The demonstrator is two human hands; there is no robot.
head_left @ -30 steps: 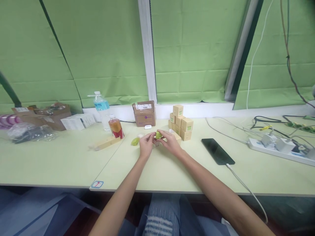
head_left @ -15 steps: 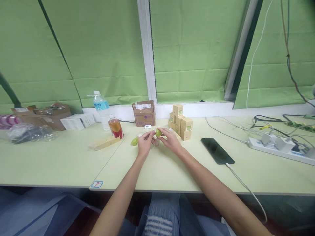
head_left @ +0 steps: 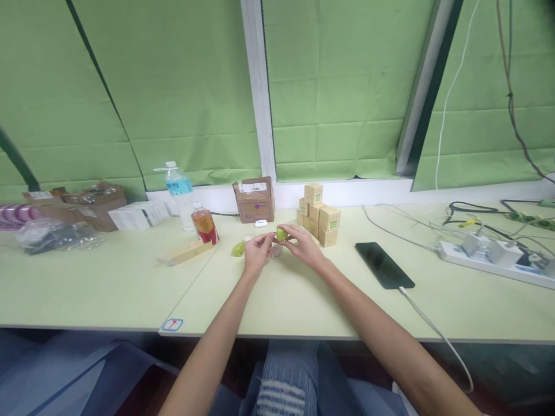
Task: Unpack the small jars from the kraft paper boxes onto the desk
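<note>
My right hand [head_left: 303, 247] grips a small yellow-green object [head_left: 281, 234] between thumb and fingers, over the table in front of me. It is too small to tell its kind. My left hand [head_left: 257, 252] is pinched closed right beside it, and whatever its fingertips hold is hidden. Just under the fingers a clear, crumpled-looking piece [head_left: 276, 252] shows in part. Another yellow-green piece [head_left: 238, 249] lies on the table left of my left hand. A white earbud case [head_left: 261, 223] lies beyond the hands.
Stacked small tan boxes [head_left: 328, 219] stand right of my hands, with a brown carton [head_left: 255, 202] behind. A black phone [head_left: 384, 266] and a power strip [head_left: 489, 264] lie to the right. Leftward stand a drink bottle [head_left: 205, 225], a water bottle [head_left: 178, 188] and a long tan box [head_left: 189, 253].
The green object has turned slightly between my right fingers, and my fingertips have shifted a little. Everything on the table stays in place.
</note>
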